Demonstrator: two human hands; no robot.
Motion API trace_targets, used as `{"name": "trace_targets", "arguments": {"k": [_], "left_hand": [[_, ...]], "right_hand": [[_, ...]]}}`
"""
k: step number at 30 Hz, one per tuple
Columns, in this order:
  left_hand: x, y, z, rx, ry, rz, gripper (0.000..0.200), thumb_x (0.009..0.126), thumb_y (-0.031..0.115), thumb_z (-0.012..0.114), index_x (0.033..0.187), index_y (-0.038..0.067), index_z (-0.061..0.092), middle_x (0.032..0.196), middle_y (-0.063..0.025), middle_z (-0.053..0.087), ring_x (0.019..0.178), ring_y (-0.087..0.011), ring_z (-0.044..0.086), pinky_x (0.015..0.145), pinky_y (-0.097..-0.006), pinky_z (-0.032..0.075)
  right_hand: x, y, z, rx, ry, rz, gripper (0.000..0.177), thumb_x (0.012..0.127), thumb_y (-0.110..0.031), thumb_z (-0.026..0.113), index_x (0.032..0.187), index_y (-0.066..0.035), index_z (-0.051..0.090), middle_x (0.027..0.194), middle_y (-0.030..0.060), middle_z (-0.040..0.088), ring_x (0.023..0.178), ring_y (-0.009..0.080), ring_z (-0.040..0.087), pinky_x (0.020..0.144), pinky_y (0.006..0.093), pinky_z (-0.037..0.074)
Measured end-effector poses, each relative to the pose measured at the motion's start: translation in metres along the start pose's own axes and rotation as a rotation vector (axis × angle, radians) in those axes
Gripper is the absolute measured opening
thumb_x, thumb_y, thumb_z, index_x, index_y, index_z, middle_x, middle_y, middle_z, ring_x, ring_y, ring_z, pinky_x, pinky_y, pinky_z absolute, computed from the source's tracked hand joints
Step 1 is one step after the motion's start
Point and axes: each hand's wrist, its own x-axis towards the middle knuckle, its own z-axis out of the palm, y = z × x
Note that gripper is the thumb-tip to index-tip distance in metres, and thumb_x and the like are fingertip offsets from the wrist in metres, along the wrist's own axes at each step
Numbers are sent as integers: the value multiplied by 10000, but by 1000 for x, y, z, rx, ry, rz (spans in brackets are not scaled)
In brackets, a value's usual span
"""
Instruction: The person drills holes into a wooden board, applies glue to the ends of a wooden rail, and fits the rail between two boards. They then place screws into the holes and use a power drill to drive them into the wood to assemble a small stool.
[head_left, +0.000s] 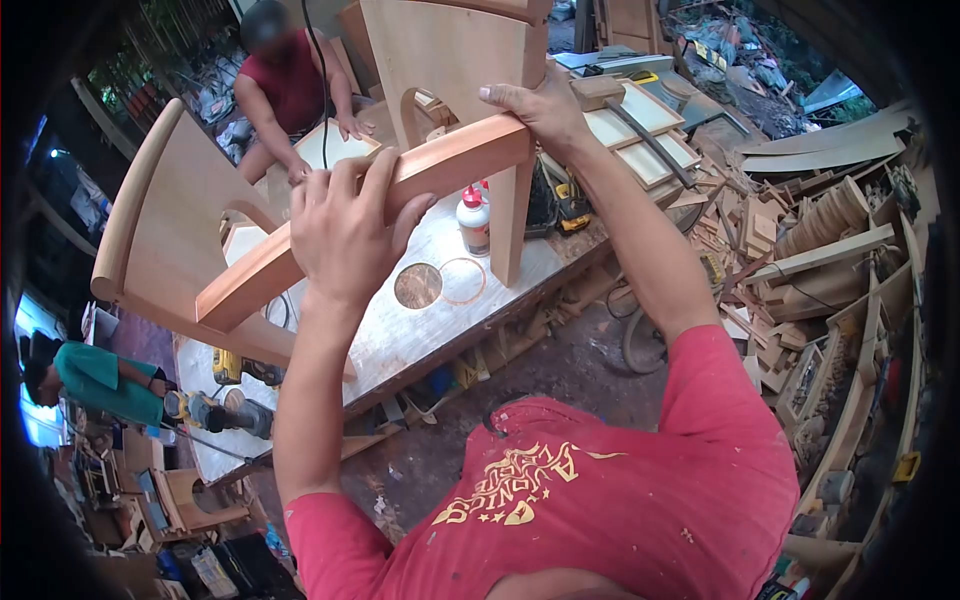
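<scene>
A wooden frame stands on the worktable (385, 345). It has a pale curved panel (180, 200) on the left, another pale panel (455, 60) on the right, and a reddish-brown wooden rail (460, 158) across the near side. My left hand (340, 225) is closed over the middle of this rail, fingers on top and thumb on the near side. At the rail's right end, my right hand (548, 112) grips the frame's corner, its thumb against the right panel and its other fingers mostly hidden. A leg (513, 225) runs down to the tabletop below that corner.
A red-capped glue bottle (473, 222) stands under the rail. Yellow-black power tools (570, 203) lie at the table's right, and others (228, 368) at its left. A person in red (292, 85) works across the table; another in green (105, 380) is far left. Wood scraps (755, 235) pile up right.
</scene>
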Motion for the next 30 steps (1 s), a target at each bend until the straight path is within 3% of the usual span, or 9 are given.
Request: {"name": "trace_targets", "arguments": {"k": [5, 9, 11, 13, 17, 20, 23, 26, 30], "left_hand": [[-26, 31, 24, 13, 353, -16, 343, 742, 268, 837, 1061, 204, 727, 1163, -55, 595, 1131, -282, 493, 1050, -502, 303], [-78, 59, 64, -260, 489, -87, 462, 698, 209, 861, 1106, 154, 651, 1102, -113, 549, 1096, -292, 506, 1003, -486, 350], [-93, 95, 78, -686, 369, -374, 555, 712, 209, 866, 1164, 72, 574, 1084, -135, 524, 1030, -295, 534, 941, -453, 421], [-70, 120, 91, -1225, 179, -904, 705, 811, 165, 821, 1371, -45, 449, 1236, -177, 542, 1183, -282, 555, 1032, -427, 454], [-3, 118, 119, -1716, 160, -769, 634, 827, 186, 840, 1344, -9, 530, 1279, -140, 592, 1174, -221, 592, 1004, -371, 492], [17, 118, 127, -1704, 200, -921, 560, 819, 179, 861, 1275, -2, 593, 1226, -112, 637, 1140, -186, 610, 969, -332, 508], [16, 116, 122, -1747, 179, -892, 529, 809, 163, 873, 1241, -1, 617, 1195, -103, 657, 1115, -180, 622, 956, -309, 509], [17, 118, 125, -1784, 242, -874, 476, 820, 107, 854, 1225, -13, 633, 1157, -88, 676, 1052, -160, 647, 916, -297, 538], [18, 124, 131, -1830, 316, -873, 433, 818, 71, 846, 1192, -28, 652, 1121, -83, 692, 1023, -151, 660, 897, -294, 549]], "right_hand": [[2, 5, 0, -21, 65, 18, 416, 797, -265, 777, 1069, 37, 687, 964, 145, 732, 892, 222, 695, 834, 367, 534], [-2, 4, 3, -33, 86, 10, 399, 798, -257, 774, 1048, 42, 692, 950, 153, 733, 883, 235, 699, 824, 374, 536], [-2, 2, 4, -14, 101, -12, 391, 798, -251, 771, 1046, 42, 694, 943, 158, 732, 878, 239, 700, 819, 374, 537], [-4, 4, 5, 18, 102, -27, 385, 797, -239, 769, 1051, 41, 693, 939, 161, 732, 869, 241, 701, 812, 374, 540], [-5, -3, 5, -15, 87, -30, 293, 806, -198, 774, 980, 15, 673, 851, 58, 678, 767, 139, 622, 720, 313, 518], [-3, 0, 6, 23, 101, -83, 294, 800, -185, 765, 984, 26, 673, 836, 52, 676, 759, 136, 623, 696, 310, 519], [-10, -6, 3, 35, 118, -28, 341, 755, -144, 738, 1028, 49, 671, 884, 137, 718, 836, 229, 701, 765, 363, 550], [-19, -24, 2, -22, 132, 0, 305, 800, -165, 763, 1005, 39, 668, 864, 79, 698, 782, 146, 654, 714, 308, 532], [-15, -12, 2, -4, 183, -50, 343, 783, -150, 754, 1050, 41, 654, 894, 135, 715, 839, 229, 705, 781, 365, 549]]}}
